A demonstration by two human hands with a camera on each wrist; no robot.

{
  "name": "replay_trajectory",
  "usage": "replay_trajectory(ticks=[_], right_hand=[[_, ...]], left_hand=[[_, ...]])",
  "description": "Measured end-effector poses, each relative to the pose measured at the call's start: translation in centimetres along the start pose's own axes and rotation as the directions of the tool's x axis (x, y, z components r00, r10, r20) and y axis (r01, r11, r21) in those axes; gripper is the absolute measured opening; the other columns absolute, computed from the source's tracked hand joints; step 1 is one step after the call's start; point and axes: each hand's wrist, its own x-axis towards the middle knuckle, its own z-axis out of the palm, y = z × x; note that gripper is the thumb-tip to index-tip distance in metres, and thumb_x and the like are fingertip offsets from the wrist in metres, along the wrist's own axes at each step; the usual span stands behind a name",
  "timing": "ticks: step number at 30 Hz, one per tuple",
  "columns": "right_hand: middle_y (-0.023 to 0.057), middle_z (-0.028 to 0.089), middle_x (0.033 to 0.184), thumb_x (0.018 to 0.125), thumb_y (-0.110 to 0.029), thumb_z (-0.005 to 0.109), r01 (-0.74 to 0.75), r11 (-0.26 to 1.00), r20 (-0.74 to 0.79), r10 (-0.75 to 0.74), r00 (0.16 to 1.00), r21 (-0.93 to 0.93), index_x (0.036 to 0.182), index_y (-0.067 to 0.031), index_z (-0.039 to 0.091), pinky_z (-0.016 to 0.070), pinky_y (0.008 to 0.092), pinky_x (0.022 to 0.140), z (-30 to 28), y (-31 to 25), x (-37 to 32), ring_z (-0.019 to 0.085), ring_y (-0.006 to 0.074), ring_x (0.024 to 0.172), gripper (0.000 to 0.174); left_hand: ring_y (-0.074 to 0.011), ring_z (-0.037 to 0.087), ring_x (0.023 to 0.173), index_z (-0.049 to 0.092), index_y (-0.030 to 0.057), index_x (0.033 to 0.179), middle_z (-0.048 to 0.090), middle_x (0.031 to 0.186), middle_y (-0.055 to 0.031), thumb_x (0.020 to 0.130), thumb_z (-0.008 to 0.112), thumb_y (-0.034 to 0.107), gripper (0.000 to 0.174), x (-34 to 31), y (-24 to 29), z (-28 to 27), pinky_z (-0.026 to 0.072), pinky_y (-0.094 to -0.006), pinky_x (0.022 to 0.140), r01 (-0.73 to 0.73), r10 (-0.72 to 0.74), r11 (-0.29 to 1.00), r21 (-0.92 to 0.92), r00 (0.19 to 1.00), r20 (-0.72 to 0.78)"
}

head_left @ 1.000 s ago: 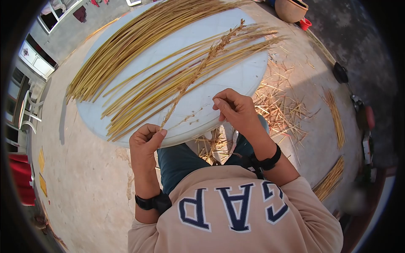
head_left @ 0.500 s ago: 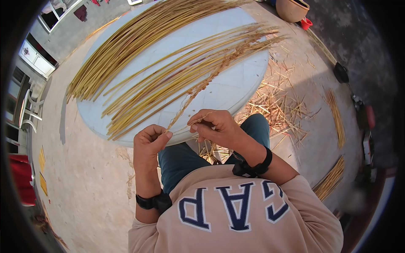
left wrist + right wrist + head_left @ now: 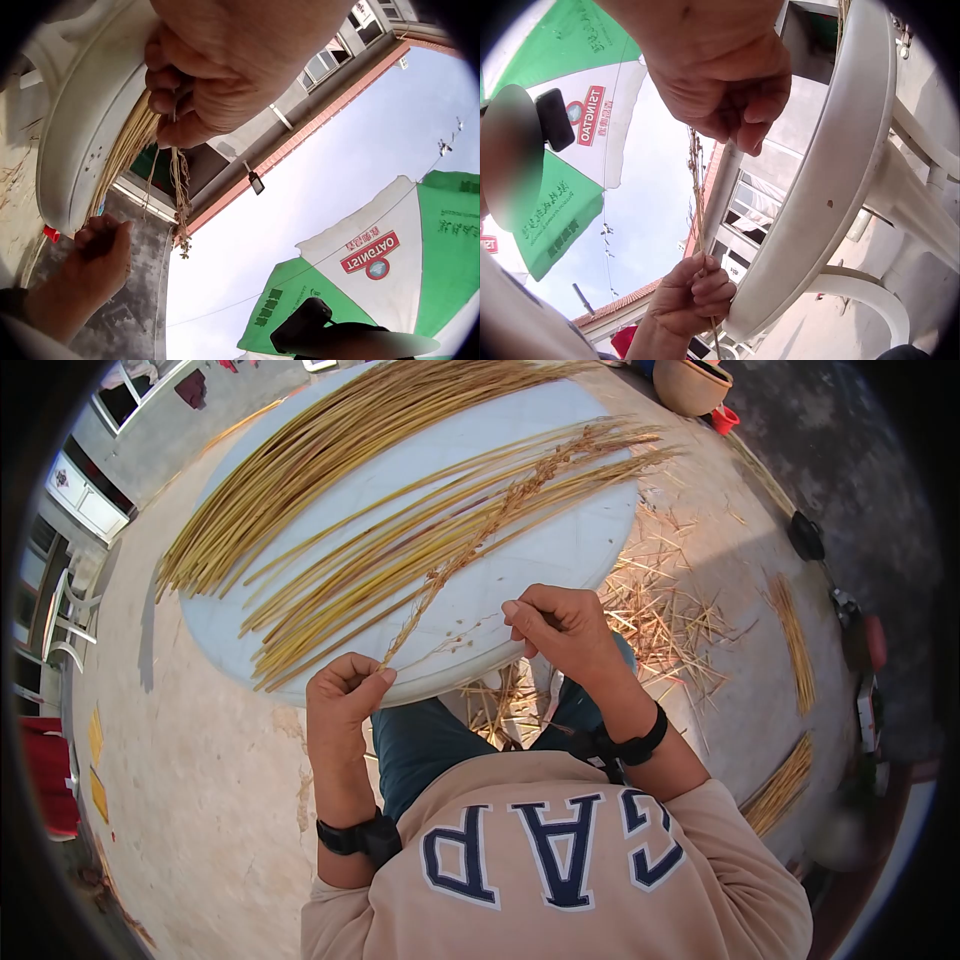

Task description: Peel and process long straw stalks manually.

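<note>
In the head view, my left hand (image 3: 345, 695) pinches the lower end of a dry stalk with a seed head (image 3: 505, 505), which slants up over the round white table (image 3: 540, 560). A thin side strand (image 3: 455, 643) reaches from there toward my right hand (image 3: 565, 630), whose fingers are curled with the thumb against them; no held thing shows. In the left wrist view, the left hand (image 3: 225, 75) grips the stalk near dangling strands (image 3: 180, 187). The right wrist view shows the left hand (image 3: 690, 296) around the stalk, with the right hand (image 3: 727, 82) apart above.
A thick bundle of straw stalks (image 3: 300, 480) lies across the table's far side, with a looser row (image 3: 340, 590) nearer. Cut straw bits (image 3: 665, 610) litter the ground at the right, beside two small bundles (image 3: 793, 645). A clay pot (image 3: 690, 385) stands at the back right.
The right hand came in close beside the left, then moved back out to the right and away. The seed head dipped toward the table, then rose slightly. The left hand keeps its pinch.
</note>
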Motion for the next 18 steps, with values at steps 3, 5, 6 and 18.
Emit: replay_trajectory(ticks=[3,5,6,18], right_hand=[[0.0026,0.057,0.063,0.083,-0.011,0.060,-0.057,0.969,0.127,0.027,0.992,0.240,0.085,0.0020,0.061,0.0407,0.0208,0.045,0.9,-1.0,-0.5,0.048,0.0044,0.050,0.013],[0.0016,0.058,0.068,0.083,-0.009,0.060,-0.094,0.949,0.199,0.033,0.979,0.302,0.089,0.0023,0.061,0.0418,0.0193,0.046,1.6,-1.4,-0.7,0.049,0.0027,0.054,0.013],[0.0025,0.059,0.071,0.083,-0.009,0.060,-0.128,0.932,0.240,0.046,0.970,0.338,0.091,0.0023,0.060,0.0432,0.0188,0.047,1.9,-1.5,-0.7,0.050,0.0030,0.055,0.014],[0.0033,0.060,0.071,0.084,-0.008,0.057,-0.204,0.908,0.320,0.083,0.944,0.367,0.091,0.0017,0.059,0.0464,0.0189,0.049,2.4,-2.2,-0.7,0.053,0.0044,0.057,0.012]], left_hand=[[-0.0025,0.039,0.048,0.060,0.0012,0.069,0.050,0.054,0.0031,0.068,0.068,0.001,0.008,-0.1,0.1,0.1,0.0268,-0.0167,0.047,0.012,-0.012,1.000,0.016,1.000,-0.012],[-0.0028,0.040,0.047,0.060,0.0007,0.069,0.050,0.054,0.0028,0.068,0.069,0.001,0.008,0.0,0.0,0.0,0.0276,-0.0166,0.047,0.006,-0.006,1.000,0.004,1.000,-0.001],[-0.0028,0.040,0.047,0.060,0.0007,0.069,0.050,0.054,0.0028,0.068,0.069,0.001,0.008,-0.1,0.0,0.0,0.0276,-0.0166,0.047,0.007,-0.007,1.000,0.008,1.000,-0.002],[-0.0009,0.034,0.044,0.058,0.0017,0.068,0.049,0.055,0.0031,0.071,0.065,0.000,0.008,-0.2,-0.2,0.4,0.0203,-0.0163,0.042,-0.034,0.034,0.998,0.059,0.999,-0.005]])
